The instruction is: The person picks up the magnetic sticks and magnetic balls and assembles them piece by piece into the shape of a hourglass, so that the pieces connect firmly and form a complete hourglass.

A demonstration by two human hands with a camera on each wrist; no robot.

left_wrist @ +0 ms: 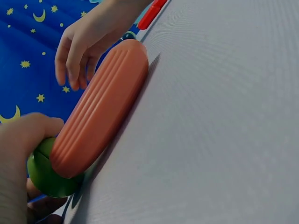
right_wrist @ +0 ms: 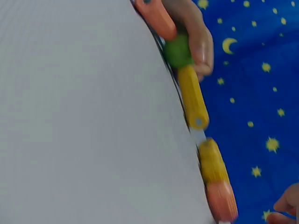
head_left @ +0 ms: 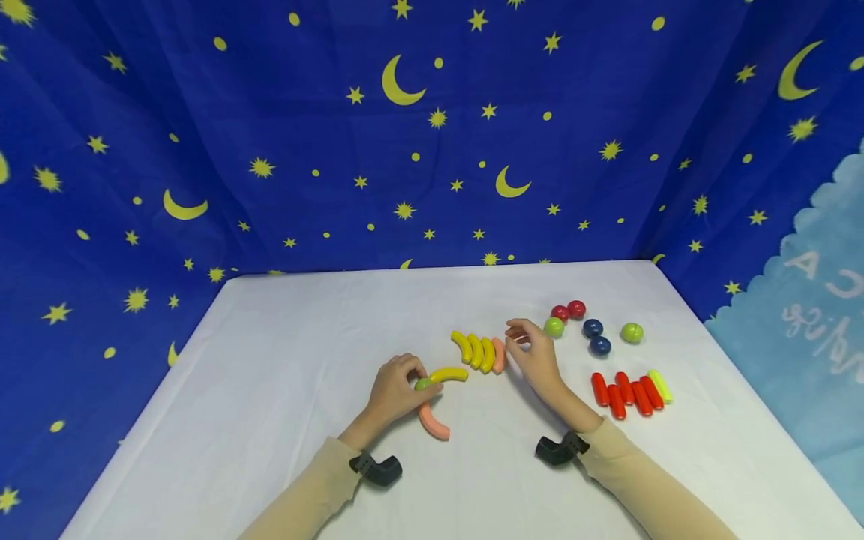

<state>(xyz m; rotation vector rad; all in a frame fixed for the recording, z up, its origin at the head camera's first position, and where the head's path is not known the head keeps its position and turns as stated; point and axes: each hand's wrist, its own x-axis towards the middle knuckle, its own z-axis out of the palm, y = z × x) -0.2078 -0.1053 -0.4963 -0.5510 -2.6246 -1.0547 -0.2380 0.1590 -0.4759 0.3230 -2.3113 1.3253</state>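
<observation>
The left hand [head_left: 394,390] pinches a small green plastic ball [head_left: 422,384] joined to a curved yellow plastic segment [head_left: 448,374], whose long axis runs rightward toward the row of yellow and orange curved pieces [head_left: 479,352]. The right hand [head_left: 533,352], fingers loosely curled and holding nothing, sits just right of that row, above the white cloth-covered tabletop [head_left: 283,360].

The orange piece [left_wrist: 100,109] by my left hand [head_left: 394,390] looks like matt ribbed plastic, its green ball [left_wrist: 46,170] smooth, the beads [head_left: 595,336] glossy, and the table cover [head_left: 283,352] seems a finely woven white cloth.
</observation>
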